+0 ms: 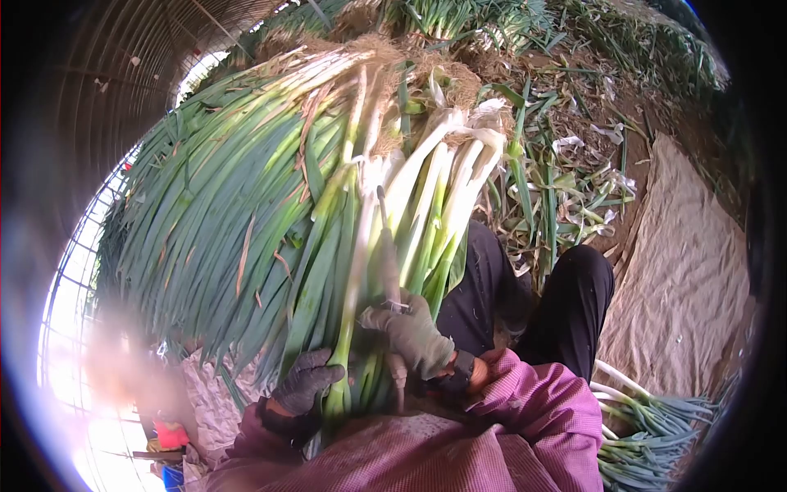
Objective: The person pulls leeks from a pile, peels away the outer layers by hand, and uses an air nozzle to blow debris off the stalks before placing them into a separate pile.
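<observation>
Over the person's lap, 2 gloved hands work apart from each other, though close by. The left hand (310, 382) is clamped on the lower green part of a long green onion (352, 287), whose pale upper stretch points away from the body. To its right, the right hand (420, 336) is closed around a slim tool (388, 262), which stands just beside that stalk; its far end is thin, and blur hides the finer detail. Next to the tool, white-ended stalks (451, 201) lean together, their leaves running down toward the lap. A large leafy heap (221, 213) fills the left side, roots at its far end. Trimmings (566, 201) litter the soil beyond the knees. At right lies a wrinkled sheet (689, 279), with more onions (652, 439) at its near end.
</observation>
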`<state>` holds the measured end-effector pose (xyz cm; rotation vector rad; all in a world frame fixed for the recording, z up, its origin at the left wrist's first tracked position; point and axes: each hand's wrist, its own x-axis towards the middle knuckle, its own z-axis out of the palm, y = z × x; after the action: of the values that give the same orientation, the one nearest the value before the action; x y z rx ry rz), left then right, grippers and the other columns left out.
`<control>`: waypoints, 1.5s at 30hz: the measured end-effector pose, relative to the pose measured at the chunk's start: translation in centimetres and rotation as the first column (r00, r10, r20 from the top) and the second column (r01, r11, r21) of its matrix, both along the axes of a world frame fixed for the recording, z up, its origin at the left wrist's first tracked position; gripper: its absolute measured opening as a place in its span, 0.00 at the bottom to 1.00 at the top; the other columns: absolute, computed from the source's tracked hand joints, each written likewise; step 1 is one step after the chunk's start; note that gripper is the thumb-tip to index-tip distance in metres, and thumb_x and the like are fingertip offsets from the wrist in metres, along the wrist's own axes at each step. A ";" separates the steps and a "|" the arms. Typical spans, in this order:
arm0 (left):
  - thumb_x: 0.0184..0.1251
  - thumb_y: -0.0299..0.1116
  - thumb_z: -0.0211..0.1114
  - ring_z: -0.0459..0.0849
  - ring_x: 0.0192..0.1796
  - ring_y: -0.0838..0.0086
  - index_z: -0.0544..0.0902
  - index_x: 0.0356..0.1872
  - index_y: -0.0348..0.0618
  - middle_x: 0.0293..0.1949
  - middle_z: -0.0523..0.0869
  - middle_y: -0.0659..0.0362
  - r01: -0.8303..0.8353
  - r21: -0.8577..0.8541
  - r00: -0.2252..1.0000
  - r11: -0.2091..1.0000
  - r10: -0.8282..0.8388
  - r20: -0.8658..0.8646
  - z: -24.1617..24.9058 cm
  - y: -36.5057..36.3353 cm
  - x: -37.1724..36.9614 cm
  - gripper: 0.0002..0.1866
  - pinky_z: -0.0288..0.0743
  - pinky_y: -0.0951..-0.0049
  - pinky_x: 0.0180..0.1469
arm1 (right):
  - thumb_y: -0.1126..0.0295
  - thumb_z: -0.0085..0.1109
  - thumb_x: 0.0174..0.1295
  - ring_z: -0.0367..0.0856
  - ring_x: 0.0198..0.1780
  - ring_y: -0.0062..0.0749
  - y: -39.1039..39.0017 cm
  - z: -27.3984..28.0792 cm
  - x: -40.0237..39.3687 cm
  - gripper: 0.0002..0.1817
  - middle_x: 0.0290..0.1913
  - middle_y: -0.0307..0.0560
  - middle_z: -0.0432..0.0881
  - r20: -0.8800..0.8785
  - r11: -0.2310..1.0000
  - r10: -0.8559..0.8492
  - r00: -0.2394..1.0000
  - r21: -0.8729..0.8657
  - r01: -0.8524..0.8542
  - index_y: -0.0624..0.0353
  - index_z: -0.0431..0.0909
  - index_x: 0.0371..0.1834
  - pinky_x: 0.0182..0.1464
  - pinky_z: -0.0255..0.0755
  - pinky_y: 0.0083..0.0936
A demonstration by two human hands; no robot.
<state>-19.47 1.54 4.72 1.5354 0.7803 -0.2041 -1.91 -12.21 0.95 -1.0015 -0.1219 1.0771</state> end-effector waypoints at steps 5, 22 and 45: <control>0.55 0.40 0.65 0.78 0.33 0.79 0.79 0.53 0.32 0.34 0.83 0.57 -0.016 -0.140 0.998 0.990 0.024 0.054 -3.0 2.3 -1.5 0.26 0.69 0.83 0.34 | 0.75 0.65 0.55 0.75 0.18 0.24 1.7 -2.4 0.6 0.15 0.32 0.44 0.79 0.049 0.997 -0.014 0.999 0.071 0.011 0.67 0.73 0.43 0.18 0.70 0.23; 0.62 0.34 0.63 0.77 0.35 0.80 0.81 0.42 0.38 0.31 0.82 0.62 0.073 0.062 0.996 0.995 -0.077 0.054 0.9 -1.4 3.2 0.12 0.70 0.77 0.36 | 0.74 0.63 0.58 0.78 0.34 0.23 -0.9 -0.9 -1.4 0.12 0.34 0.42 0.81 -0.094 0.994 -0.104 0.990 0.018 0.106 0.64 0.77 0.45 0.36 0.74 0.23; 0.60 0.48 0.64 0.82 0.47 0.50 0.75 0.53 0.36 0.42 0.82 0.40 0.005 0.999 0.926 0.053 -0.377 0.016 2.1 5.1 17.1 0.28 0.76 0.54 0.46 | 0.70 0.60 0.58 0.69 0.22 0.16 -2.4 -0.1 3.0 0.04 0.24 0.32 0.73 -0.215 0.880 -0.432 0.876 0.113 0.462 0.57 0.78 0.28 0.26 0.65 0.16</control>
<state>-2.36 6.68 6.80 2.9887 0.3830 0.5333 1.10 -14.62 0.85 -0.7295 0.1684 0.7112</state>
